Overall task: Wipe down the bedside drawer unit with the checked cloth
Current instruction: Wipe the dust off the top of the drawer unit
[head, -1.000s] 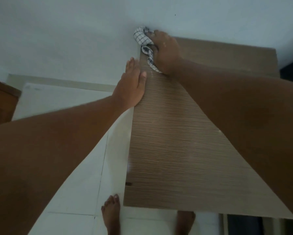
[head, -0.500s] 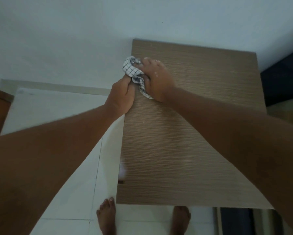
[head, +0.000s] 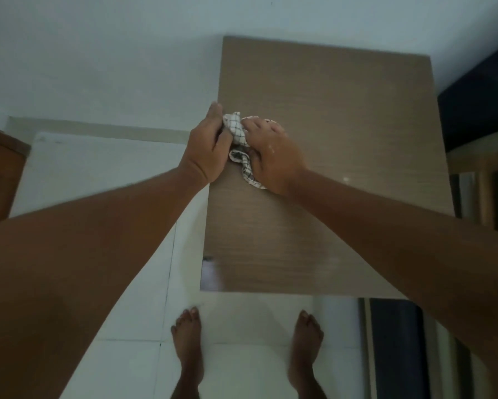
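The person stands at the near side of the bedside drawer unit (head: 342,125), with the left foot (head: 187,341) and the right foot (head: 305,341) bare on the pale tiled floor (head: 98,168). Both arms reach over its brown wood-grain top.

The checked cloth (head: 237,131) is bunched at the left edge of this top, about halfway between the near and the far edge. The left hand (head: 206,148) comes from the left side, and its fingers are curled round the upper bunch of the cloth. The right hand (head: 273,154) lies on the top just right of it, with the fingers bent over the same bunch and gripping it. A loose tail of the cloth comes out under this palm toward the near side.

The right forearm hides the near right corner of the top, and the left forearm covers much of the floor on the left. A white wall (head: 98,53) stands behind the unit. A brown wooden piece (head: 0,174) shows at the left border, and a dark block (head: 478,93) stands just to the right of the unit.
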`<state>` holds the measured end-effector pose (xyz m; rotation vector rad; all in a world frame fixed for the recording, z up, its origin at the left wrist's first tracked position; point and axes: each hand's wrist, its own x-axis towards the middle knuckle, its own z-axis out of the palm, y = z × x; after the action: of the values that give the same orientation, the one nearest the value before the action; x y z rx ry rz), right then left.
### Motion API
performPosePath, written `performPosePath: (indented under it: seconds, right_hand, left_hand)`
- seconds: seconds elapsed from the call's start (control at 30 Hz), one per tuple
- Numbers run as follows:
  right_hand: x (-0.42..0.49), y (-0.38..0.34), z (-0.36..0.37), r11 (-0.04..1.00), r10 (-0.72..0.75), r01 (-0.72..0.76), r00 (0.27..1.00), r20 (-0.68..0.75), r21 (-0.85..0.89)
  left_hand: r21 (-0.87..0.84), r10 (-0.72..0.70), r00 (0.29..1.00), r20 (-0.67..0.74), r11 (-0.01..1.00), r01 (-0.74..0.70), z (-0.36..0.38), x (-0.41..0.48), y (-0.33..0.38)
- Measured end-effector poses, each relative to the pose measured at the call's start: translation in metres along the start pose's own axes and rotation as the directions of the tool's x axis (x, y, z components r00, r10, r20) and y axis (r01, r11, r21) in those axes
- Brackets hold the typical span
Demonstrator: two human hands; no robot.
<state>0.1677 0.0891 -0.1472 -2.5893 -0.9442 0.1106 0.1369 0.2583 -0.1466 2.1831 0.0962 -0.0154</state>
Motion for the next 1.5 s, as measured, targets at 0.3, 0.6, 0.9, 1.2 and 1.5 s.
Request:
performPosePath:
  seconds: [0.3,0.6,0.9,1.2,1.5]
  right_hand:
    - [-0.067,-0.026,0.011,1.0,0.014,-0.014,1.0,0.019,-0.008]
    - [-0.152,-0.056,0.028,1.0,-0.03,0.03,0.999,-0.015,-0.008]
    - [-0.229,-0.087,0.043,0.995,-0.04,0.04,0.999,0.003,0.091]
    - [-0.289,-0.106,0.06,0.952,-0.067,0.043,0.995,0.068,0.302]
    - [-0.269,-0.108,0.03,0.917,0.081,-0.026,0.989,-0.122,0.397]
  left_hand:
    - [0.101,0.034,0.999,0.013,0.994,-0.035,0.011,-0.03,-0.001]
    - [0.264,0.079,0.99,0.112,0.959,-0.107,0.019,-0.07,-0.005]
    - [0.321,0.077,0.988,0.135,0.94,-0.117,0.026,-0.078,-0.003]
    - [0.335,0.092,0.99,0.109,0.934,-0.124,0.026,-0.079,-0.005]
    - [0.356,0.055,0.992,0.113,0.93,-0.092,0.023,-0.074,0.002]
